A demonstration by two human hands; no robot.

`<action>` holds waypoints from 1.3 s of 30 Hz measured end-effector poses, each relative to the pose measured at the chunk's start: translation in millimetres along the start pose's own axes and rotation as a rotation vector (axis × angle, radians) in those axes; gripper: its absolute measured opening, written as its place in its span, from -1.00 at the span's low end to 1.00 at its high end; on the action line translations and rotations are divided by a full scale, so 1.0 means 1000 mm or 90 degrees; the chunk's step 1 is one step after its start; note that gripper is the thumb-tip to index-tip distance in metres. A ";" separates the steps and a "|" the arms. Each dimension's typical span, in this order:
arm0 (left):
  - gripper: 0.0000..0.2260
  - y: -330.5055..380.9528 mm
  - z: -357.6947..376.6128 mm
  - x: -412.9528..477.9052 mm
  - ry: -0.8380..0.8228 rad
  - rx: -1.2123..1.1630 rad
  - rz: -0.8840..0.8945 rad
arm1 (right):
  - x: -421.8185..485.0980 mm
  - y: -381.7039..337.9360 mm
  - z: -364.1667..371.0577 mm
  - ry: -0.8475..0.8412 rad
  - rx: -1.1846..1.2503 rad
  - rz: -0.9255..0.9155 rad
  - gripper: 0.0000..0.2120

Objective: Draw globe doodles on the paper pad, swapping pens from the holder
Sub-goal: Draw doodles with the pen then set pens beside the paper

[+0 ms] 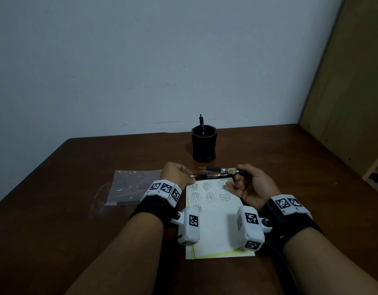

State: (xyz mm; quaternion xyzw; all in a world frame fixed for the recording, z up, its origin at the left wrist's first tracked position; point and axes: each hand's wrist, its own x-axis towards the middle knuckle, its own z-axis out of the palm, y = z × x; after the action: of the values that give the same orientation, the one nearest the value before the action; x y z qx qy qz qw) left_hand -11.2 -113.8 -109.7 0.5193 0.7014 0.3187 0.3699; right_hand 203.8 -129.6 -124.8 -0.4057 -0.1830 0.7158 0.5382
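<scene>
Over the far edge of the paper pad point(218, 228), the right hand point(251, 184) grips a pen point(224, 170) by its back end. The pen's long axis runs almost level from side to side and its tip points left, toward the left hand point(176, 174). A second pen point(207, 177) lies just below it along the pad's top edge, also running left to right. The left hand's curled fingers meet its left end, but blur hides whether they pinch it. The two hands are near each other but apart.

Seven globe doodles point(209, 196) fill the upper part of the pad, which lies lengthwise away from the person. Behind it stands a black holder point(204, 147) with one black pen point(201, 122) upright inside. A clear plastic bag point(130, 186) lies left of the pad on the dark brown wooden table point(98, 209). A pale wall point(141, 60) rises behind, and a wooden panel point(345, 92) stands at the right.
</scene>
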 end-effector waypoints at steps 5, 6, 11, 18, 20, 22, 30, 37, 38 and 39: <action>-0.96 0.006 0.000 0.009 0.030 -0.019 0.016 | -0.002 0.000 0.001 0.007 0.001 0.001 -0.84; -0.94 0.009 0.001 0.011 0.023 -0.016 0.012 | -0.002 0.000 0.000 0.008 0.002 0.001 -0.83; -0.95 0.016 0.005 0.021 -0.015 0.056 -0.006 | -0.003 -0.001 0.000 0.005 0.008 0.004 -0.82; -0.85 0.015 0.002 0.028 -0.056 0.096 -0.009 | -0.002 -0.001 0.001 0.006 0.004 0.016 -0.83; -0.87 0.016 0.001 0.026 -0.059 0.087 -0.010 | -0.002 -0.002 0.002 0.002 -0.014 0.024 -0.84; -0.92 0.017 0.000 0.024 -0.056 0.062 -0.017 | -0.003 -0.004 0.003 0.000 -0.029 0.029 -0.84; -0.73 0.026 -0.010 0.008 -0.097 -0.170 -0.016 | -0.005 -0.015 0.013 0.003 -0.047 0.018 -0.84; -0.79 0.025 -0.013 0.005 -0.180 -0.241 -0.042 | -0.004 -0.022 0.018 -0.012 -0.076 0.019 -0.86; -0.80 0.024 -0.014 0.005 -0.176 -0.247 -0.043 | -0.003 -0.024 0.018 -0.018 -0.090 0.019 -0.87; -0.80 0.023 -0.015 0.005 -0.168 -0.258 -0.045 | -0.002 -0.026 0.017 -0.025 -0.110 0.019 -0.88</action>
State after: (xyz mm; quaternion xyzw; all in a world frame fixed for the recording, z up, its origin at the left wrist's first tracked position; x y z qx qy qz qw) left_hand -13.0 -104.0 -83.5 0.4467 0.5868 0.3689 0.5658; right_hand 206.6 -119.3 -95.6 -0.4392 -0.2484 0.7132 0.4866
